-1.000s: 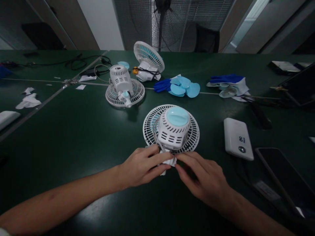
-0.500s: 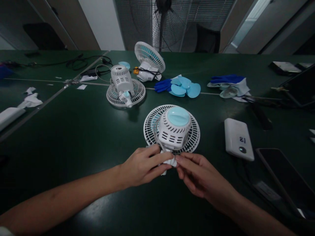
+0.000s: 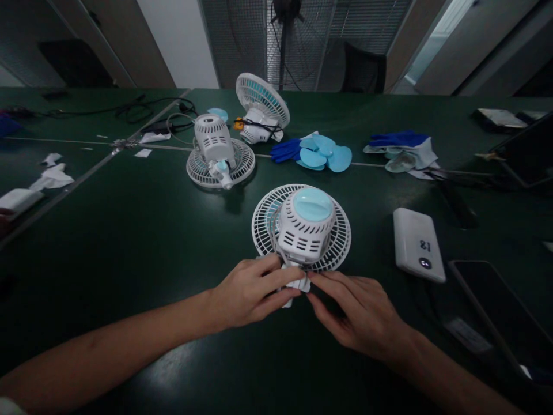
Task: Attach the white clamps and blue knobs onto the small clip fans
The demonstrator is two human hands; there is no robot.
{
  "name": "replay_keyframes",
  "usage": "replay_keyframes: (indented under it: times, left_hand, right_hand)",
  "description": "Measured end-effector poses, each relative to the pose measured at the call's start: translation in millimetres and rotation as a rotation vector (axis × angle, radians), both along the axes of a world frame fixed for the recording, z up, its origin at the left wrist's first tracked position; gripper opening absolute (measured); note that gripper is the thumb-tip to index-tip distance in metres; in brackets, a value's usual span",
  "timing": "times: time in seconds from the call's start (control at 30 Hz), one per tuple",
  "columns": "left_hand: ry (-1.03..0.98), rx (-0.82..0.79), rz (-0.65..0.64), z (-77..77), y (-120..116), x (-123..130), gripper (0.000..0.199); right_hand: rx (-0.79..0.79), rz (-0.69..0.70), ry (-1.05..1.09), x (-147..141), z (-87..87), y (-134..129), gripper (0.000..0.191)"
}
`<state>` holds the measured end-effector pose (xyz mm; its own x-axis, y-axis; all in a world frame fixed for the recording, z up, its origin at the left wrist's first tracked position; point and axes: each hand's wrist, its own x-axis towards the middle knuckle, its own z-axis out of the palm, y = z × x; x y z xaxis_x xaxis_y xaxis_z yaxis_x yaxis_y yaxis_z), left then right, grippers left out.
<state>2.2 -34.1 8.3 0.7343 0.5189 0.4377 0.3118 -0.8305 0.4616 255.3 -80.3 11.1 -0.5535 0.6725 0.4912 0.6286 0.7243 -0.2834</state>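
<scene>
A small white fan (image 3: 302, 236) lies grille-down on the dark green table, its light blue rear cap facing up. Its white clip base (image 3: 299, 282) points toward me. My left hand (image 3: 254, 291) is closed around the left side of that base, thumb below and fingers on top. At the base's right edge, my right hand (image 3: 358, 311) pinches with thumb and forefinger. What lies under the fingertips is partly hidden. A thin cord runs down the fan's left side to the base.
Behind lie a second fan (image 3: 216, 150), face down, and a third fan (image 3: 261, 106), tilted. Light blue fan blades (image 3: 326, 153) rest beside blue gloves (image 3: 400, 150). A white power bank (image 3: 419, 245) and a phone (image 3: 496, 305) lie to the right. Another person's hand (image 3: 5, 219) shows at far left.
My right hand has turned and its fingers have straightened along the base's right edge. My left hand and the fan have stayed put. A person's hand has appeared at the far left.
</scene>
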Motion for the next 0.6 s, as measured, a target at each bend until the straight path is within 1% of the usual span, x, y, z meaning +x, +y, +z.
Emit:
replay_keyframes:
  times: [0.03, 0.07, 0.1, 0.13, 0.2, 0.23, 0.27, 0.3, 0.33, 0.37, 0.4, 0.43, 0.47, 0.5, 0.53, 0.57, 0.6]
  left_hand:
    - [0.0, 0.003, 0.002, 0.0, 0.0, 0.0, 0.031]
    - [-0.001, 0.007, 0.005, -0.1, 0.0, -0.1, 0.031]
    - [0.0, 0.007, 0.008, -0.3, -0.1, -0.2, 0.03]
    - [-0.001, 0.009, 0.012, -0.5, -0.1, -0.3, 0.029]
    - [-0.001, 0.014, 0.016, -0.7, -0.3, -0.6, 0.028]
    - [0.001, 0.016, 0.017, -0.6, -0.4, -0.7, 0.028]
    - [0.006, 0.018, 0.018, -0.3, -0.5, -0.8, 0.028]
    - [0.011, 0.022, 0.02, 0.0, -0.5, -0.7, 0.028]
    - [0.015, 0.025, 0.022, 0.4, -0.5, -0.6, 0.028]
    - [0.017, 0.026, 0.024, 0.7, -0.4, -0.4, 0.028]
    - [0.015, 0.025, 0.026, 0.8, -0.3, -0.3, 0.028]
    - [0.011, 0.022, 0.025, 0.7, -0.1, -0.2, 0.028]
    - [0.004, 0.018, 0.02, 0.4, 0.1, -0.1, 0.029]
    - [-0.003, 0.016, 0.016, 0.0, 0.3, -0.1, 0.03]
    - [-0.01, 0.013, 0.012, -0.6, 0.4, -0.1, 0.03]
    - [-0.015, 0.011, 0.01, -1.1, 0.5, -0.2, 0.031]
    - [-0.015, 0.005, 0.008, -1.6, 0.6, -0.4, 0.031]
  right_hand:
    - [-0.048, -0.005, 0.034, -1.6, 0.8, -0.1, 0.024]
    - [-0.143, -0.022, 0.092, -3.9, 2.0, -0.4, 0.021]
    - [-0.299, -0.051, 0.176, -7.1, 3.9, -0.9, 0.016]
    - [-0.508, -0.089, 0.282, -10.8, 6.3, -1.4, 0.016]
    - [-1.036, -0.175, 0.52, -18.6, 12.1, -2.5, 0.033]
    - [-1.258, -0.198, 0.624, -21.9, 14.8, -2.9, 0.039]
    - [-1.421, -0.209, 0.698, -24.2, 16.8, -3.3, 0.043]
    - [-1.495, -0.214, 0.735, -25.3, 17.9, -3.7, 0.044]
    - [-1.462, -0.224, 0.734, -25.1, 17.9, -4.1, 0.042]
    - [-1.326, -0.232, 0.695, -23.6, 16.8, -4.5, 0.036]
    - [-1.111, -0.231, 0.618, -21.0, 14.8, -4.9, 0.029]
    - [-0.851, -0.213, 0.507, -17.6, 12.2, -5.3, 0.022]
    - [-0.564, -0.181, 0.383, -13.9, 9.4, -5.6, 0.023]
    - [-0.319, -0.126, 0.243, -10.1, 6.6, -5.7, 0.028]
    - [-0.142, -0.074, 0.128, -6.7, 4.2, -5.5, 0.033]
    - [-0.02, -0.037, 0.047, -3.9, 2.4, -5.0, 0.035]
    - [0.051, -0.012, -0.01, -1.6, 1.2, -4.3, 0.036]
